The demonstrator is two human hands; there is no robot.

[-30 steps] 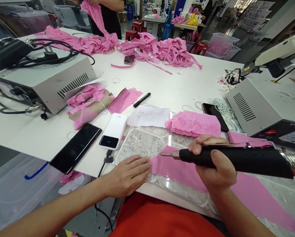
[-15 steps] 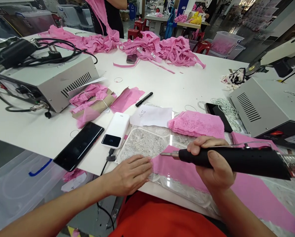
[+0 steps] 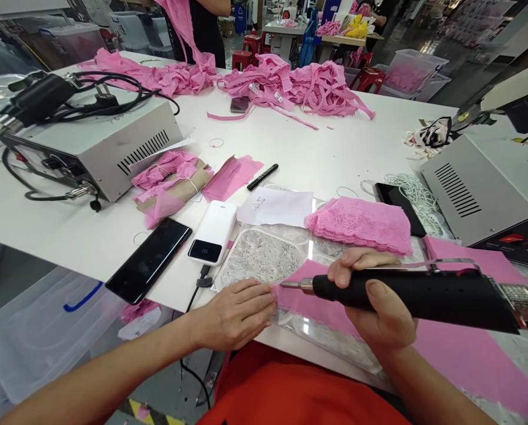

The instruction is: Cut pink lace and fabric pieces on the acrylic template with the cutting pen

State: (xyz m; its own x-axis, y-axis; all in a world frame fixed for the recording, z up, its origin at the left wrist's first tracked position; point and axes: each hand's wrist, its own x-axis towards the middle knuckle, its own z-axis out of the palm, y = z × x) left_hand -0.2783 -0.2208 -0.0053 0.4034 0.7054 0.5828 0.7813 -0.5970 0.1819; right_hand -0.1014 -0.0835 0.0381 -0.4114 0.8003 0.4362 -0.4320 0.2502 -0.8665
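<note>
My right hand [image 3: 379,301] is wrapped round a black handheld tool [image 3: 423,295], its metal tip pointing left and down at the left end of a pink fabric strip [image 3: 317,310]. Flat on the left end of that strip lies my left hand [image 3: 241,310], palm down, fingers stretched out close to the tip. Under the fabric is a clear, textured plastic sheet [image 3: 264,257]. Folded pink lace [image 3: 358,223] and a white paper with handwriting [image 3: 275,206] sit just beyond. More pink fabric [image 3: 471,360] extends under my right forearm.
Left are a black phone [image 3: 148,260], a white power bank [image 3: 213,231], tied pink bundles [image 3: 170,177] and a grey box [image 3: 126,147] with cables. Another grey machine [image 3: 480,183] stands right. Pink straps [image 3: 299,85] lie at the far edge, where a person in black [image 3: 207,35] stands.
The tool tip has moved slightly left and down, closer to my left fingertips. My left hand stays flat on the fabric. The camera view has shifted slightly.
</note>
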